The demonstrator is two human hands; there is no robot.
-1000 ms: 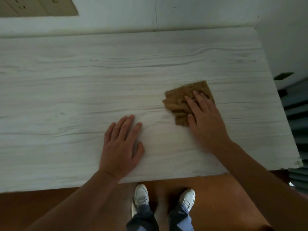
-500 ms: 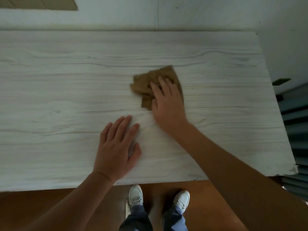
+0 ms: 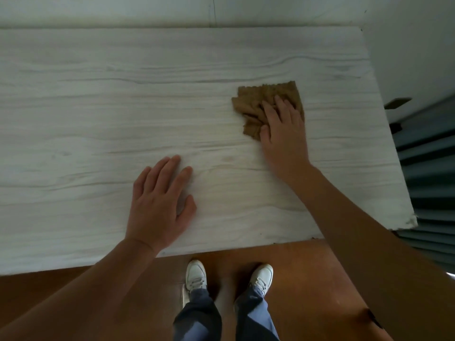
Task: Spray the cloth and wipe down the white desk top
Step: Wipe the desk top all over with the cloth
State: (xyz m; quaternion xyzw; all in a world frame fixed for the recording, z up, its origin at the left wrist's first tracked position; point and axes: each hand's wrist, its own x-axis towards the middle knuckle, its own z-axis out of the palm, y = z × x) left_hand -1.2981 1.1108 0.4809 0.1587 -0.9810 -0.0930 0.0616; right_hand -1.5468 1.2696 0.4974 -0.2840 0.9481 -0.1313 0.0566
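Note:
A crumpled brown cloth point(image 3: 256, 104) lies on the white wood-grain desk top point(image 3: 98, 107), right of the middle. My right hand point(image 3: 283, 136) presses flat on the cloth's near right part, fingers spread over it and pinning it to the surface. My left hand point(image 3: 160, 203) rests palm down on the bare desk near the front edge, fingers apart, holding nothing. No spray bottle is in view.
A white wall runs along the desk's far edge. The desk's right edge point(image 3: 391, 143) borders dark slatted panels point(image 3: 430, 173). The front right corner point(image 3: 411, 221) is chipped. Below the front edge are a brown floor and my white shoes point(image 3: 197, 274).
My right hand slid the cloth left and away across the desk, then back to the right. My left hand stayed planted near the front edge.

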